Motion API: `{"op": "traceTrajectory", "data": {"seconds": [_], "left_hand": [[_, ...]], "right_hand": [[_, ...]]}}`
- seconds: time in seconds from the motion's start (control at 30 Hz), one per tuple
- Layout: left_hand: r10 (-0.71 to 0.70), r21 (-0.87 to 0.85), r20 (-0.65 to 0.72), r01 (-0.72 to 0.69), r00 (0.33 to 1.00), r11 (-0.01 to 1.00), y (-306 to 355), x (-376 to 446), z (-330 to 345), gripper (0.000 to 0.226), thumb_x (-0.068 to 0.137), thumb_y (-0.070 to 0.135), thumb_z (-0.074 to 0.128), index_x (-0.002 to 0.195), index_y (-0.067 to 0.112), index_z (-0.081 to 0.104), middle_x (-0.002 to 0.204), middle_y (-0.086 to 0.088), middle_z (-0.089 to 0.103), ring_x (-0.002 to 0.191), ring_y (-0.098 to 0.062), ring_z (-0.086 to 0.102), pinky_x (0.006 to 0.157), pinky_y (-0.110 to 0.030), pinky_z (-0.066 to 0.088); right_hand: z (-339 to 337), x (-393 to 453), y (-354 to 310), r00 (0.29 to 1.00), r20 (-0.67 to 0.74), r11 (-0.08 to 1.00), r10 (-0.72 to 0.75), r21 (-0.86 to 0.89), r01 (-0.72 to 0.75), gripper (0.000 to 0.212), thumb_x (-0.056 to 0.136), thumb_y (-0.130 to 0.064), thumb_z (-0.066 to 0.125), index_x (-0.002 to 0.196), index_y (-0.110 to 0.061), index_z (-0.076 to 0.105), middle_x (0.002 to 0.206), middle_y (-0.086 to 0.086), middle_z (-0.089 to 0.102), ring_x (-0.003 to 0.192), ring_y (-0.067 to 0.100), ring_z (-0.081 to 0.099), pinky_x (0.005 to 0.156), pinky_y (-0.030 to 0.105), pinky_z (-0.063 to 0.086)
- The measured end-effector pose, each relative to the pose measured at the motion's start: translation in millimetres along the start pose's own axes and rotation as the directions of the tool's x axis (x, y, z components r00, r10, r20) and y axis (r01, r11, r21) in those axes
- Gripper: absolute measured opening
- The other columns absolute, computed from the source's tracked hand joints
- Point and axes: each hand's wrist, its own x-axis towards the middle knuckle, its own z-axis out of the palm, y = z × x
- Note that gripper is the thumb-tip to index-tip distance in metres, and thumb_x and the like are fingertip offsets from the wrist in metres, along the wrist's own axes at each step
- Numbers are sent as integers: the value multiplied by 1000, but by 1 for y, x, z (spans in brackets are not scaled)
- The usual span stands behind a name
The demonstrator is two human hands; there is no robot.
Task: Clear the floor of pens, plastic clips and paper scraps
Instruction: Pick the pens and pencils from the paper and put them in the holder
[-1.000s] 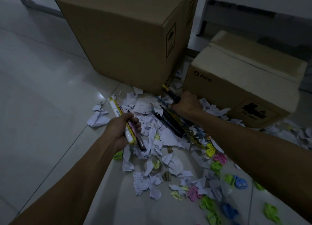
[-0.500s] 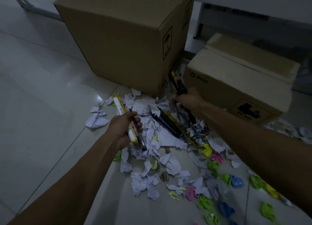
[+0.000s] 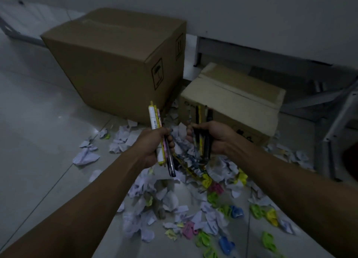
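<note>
While both hands (image 3: 155, 145) (image 3: 213, 135) clutch pens (image 3: 203, 128), paper scraps (image 3: 170, 199) crowd two boxes (image 3: 116, 64).

The grey tiled floor (image 3: 38, 141) lies bare to the left, open for a hand to pass. At the far side a large brown cardboard box (image 3: 116, 64) and a smaller tan cardboard box (image 3: 232, 95) stand close together, closing that way. Crumpled white paper scraps (image 3: 85, 157) and coloured plastic clips (image 3: 237, 212) litter the near right. A grey metal frame (image 3: 333, 130) stands at the far right.
</note>
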Motion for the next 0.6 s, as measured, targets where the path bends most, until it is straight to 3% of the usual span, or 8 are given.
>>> {"op": "traceTrajectory", "data": {"seconds": [0.13, 0.3, 0.4, 0.5, 0.6], "left_hand": [[1, 56, 68, -5, 998, 998, 5, -1, 36, 10, 98, 12, 51, 93, 5, 46, 56, -6, 50, 44, -18, 50, 44, -24, 48], [14, 150, 155, -38, 988, 988, 34, -2, 89, 14, 100, 16, 49, 91, 6, 51, 60, -6, 48, 45, -19, 47, 44, -24, 45], [32, 242, 208, -83, 978, 967, 54, -10, 120, 11, 100, 18, 49, 96, 8, 49, 61, -5, 45, 46, -18, 44, 45, -26, 42], [17, 311, 193, -78, 981, 947, 75, -38, 151, 12, 99, 18, 50, 93, 8, 48, 54, -2, 41, 44, -15, 39, 45, -25, 36], [-64, 303, 110, 28, 992, 953, 92, -75, 172, 18, 98, 17, 54, 85, 12, 43, 57, -3, 37, 46, -16, 36, 46, -28, 35]], "right_hand": [[-12, -21, -9, 998, 58, 1000, -19, 19, 18, 24, 100, -5, 41, 88, 3, 60, 66, 12, 64, 59, 21, 64, 61, 33, 58], [-26, -45, -38, 990, 71, 989, -125, 87, 119, 17, 96, 1, 36, 88, -3, 51, 59, 7, 49, 52, 16, 39, 46, 26, 41], [-28, -63, -58, 978, 37, 962, -207, 191, 196, 20, 97, 3, 36, 99, -8, 53, 66, 7, 53, 43, 14, 37, 43, 21, 34], [-21, -95, -83, 972, -39, 936, -232, 262, 234, 14, 99, -4, 44, 94, -14, 52, 70, 6, 58, 41, 12, 38, 41, 20, 35], [-9, -137, -109, 950, -114, 904, -289, 295, 310, 19, 98, -11, 52, 81, -18, 49, 63, 3, 56, 40, 10, 40, 41, 21, 37]]}}
